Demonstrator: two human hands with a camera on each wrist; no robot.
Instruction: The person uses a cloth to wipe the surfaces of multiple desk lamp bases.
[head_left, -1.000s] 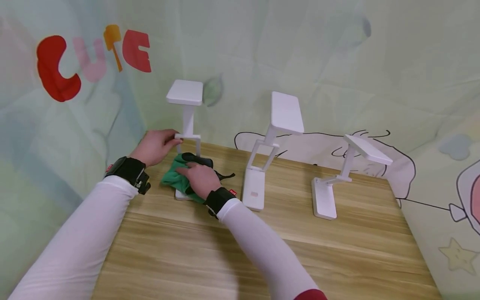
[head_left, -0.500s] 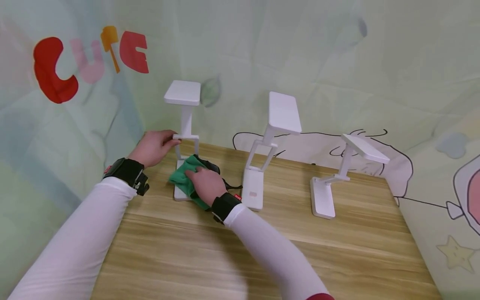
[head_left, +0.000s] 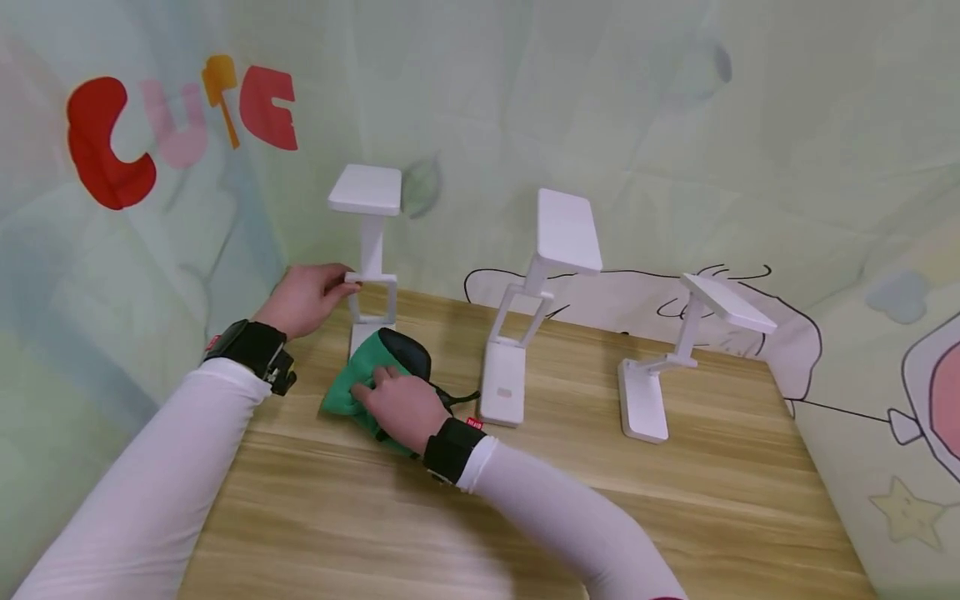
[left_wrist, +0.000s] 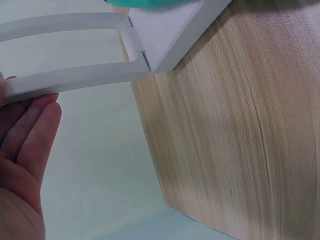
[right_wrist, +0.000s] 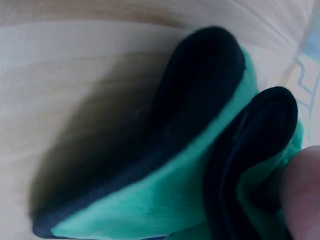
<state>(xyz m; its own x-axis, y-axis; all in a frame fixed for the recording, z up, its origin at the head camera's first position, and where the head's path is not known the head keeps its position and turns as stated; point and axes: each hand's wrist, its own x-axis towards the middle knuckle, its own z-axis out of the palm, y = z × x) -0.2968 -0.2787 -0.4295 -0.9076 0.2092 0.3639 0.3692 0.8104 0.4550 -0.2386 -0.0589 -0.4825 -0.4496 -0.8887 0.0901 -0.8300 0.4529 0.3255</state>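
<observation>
A white desk lamp [head_left: 367, 191] stands at the left, its panel raised level. My left hand [head_left: 302, 302] pinches one side of its folding arm; the left wrist view shows thumb and fingers of the hand [left_wrist: 26, 150] at the arm's slim bar [left_wrist: 85, 75]. With my right hand [head_left: 405, 410] I grip a bunched green cloth [head_left: 342, 390] with black edging, over the front part of the lamp's base. Only the rear of the base [head_left: 362, 335] shows. Close up in the right wrist view, the cloth [right_wrist: 140, 205] stands in folds beside a blurred fingertip [right_wrist: 305, 192].
Two more white desk lamps stand to the right: a middle lamp [head_left: 567, 231] with its panel tilted, and a lower right lamp [head_left: 726, 302]. All rest on a wooden table [head_left: 720, 508]. A printed fabric wall [head_left: 480, 108] rises behind and at both sides.
The cloth and my right hand first slid right across the base, then came back toward the front left, uncovering the rear of the base. My left hand stays on the lamp arm.
</observation>
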